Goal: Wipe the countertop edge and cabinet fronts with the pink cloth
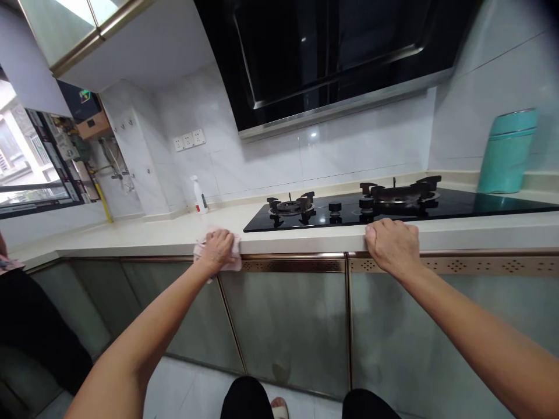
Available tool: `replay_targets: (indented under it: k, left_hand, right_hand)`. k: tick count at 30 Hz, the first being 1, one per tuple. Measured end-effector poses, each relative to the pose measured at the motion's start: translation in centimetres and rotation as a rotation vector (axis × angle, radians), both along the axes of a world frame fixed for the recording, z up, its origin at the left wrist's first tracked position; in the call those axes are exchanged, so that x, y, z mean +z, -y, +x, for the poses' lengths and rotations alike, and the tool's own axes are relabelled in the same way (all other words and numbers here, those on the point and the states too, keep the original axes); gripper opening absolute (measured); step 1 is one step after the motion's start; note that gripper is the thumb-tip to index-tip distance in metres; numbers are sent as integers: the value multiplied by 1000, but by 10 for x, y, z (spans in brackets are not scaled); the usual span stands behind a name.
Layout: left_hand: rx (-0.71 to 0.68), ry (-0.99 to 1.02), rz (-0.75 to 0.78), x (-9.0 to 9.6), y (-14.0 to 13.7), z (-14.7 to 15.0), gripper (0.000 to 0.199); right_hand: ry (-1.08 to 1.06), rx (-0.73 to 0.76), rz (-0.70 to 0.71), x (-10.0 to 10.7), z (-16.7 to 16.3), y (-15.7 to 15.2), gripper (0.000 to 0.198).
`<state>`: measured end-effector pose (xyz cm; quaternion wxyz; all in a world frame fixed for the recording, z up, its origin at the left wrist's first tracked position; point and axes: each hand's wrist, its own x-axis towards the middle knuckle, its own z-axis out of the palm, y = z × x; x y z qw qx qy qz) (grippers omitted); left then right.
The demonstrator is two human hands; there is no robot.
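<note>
My left hand (217, 250) is closed over a pale pink cloth (234, 260), pressing it against the front edge of the white countertop (131, 235). Part of the cloth drapes down over the cabinet top. To the right, my right hand (394, 244) grips the counter's front edge with curled fingers, just before the black gas hob (349, 216). The hob has two burners, a left burner (290, 206) and a right burner (399, 193), with knobs between them.
A white spray bottle (200, 196) stands at the back left. A teal canister (509, 152) is at the far right. Overhead hang a black range hood (340, 58) and a wall cabinet (65, 29). Greenish cabinet doors (288, 320) line the front. Another person (35, 331) stands at the left edge.
</note>
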<state>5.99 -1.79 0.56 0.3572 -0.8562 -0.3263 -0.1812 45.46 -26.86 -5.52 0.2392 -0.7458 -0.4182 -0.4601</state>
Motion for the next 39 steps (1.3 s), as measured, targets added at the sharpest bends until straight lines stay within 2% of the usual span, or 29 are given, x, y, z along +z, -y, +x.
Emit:
replay_targets:
  k: [3,7,9,12,14,16,19,23,26,29,33,39]
  left_hand:
    - [-121,-23,15,-8,29,61,50]
    - [-353,41,106,-20,80,150,27]
    - [-427,64,137,-26,107,188,22]
    - [-478,119,169,-35,135,227,32]
    - [-492,150,199,-40,139,233,43]
    - [-509,168,221,-43,131,222,46]
    - [-491,181,171,-43,104,176,50]
    - [-297,229,33,-36,54,87,74]
    - [-126,230,-32,-26,17,23,76]
    - [-29,203,-50,-16,-11,-22,76]
    - [35,159,-42,-9,-29,-41,73]
    - [75,103,-22,-7,-19,-25,60]
  right_hand:
    - [-3,-10,-8,0,0,0,44]
    - [1,-13,-16,1,-1,1,44]
    - [19,-16,-18,0,1,2,42]
    - [58,-13,-23,-3,5,4,41]
    - [84,2,-30,-4,8,7,42]
    - [105,20,-39,-5,10,9,43]
    - [113,39,-44,-5,12,12,43]
    - [89,43,-53,-4,9,13,43]
    - [67,48,-52,-4,7,12,41]
    - [65,42,-29,-4,7,10,40]
    - [60,41,-17,-3,4,9,42]
    - [20,20,8,2,-4,4,43]
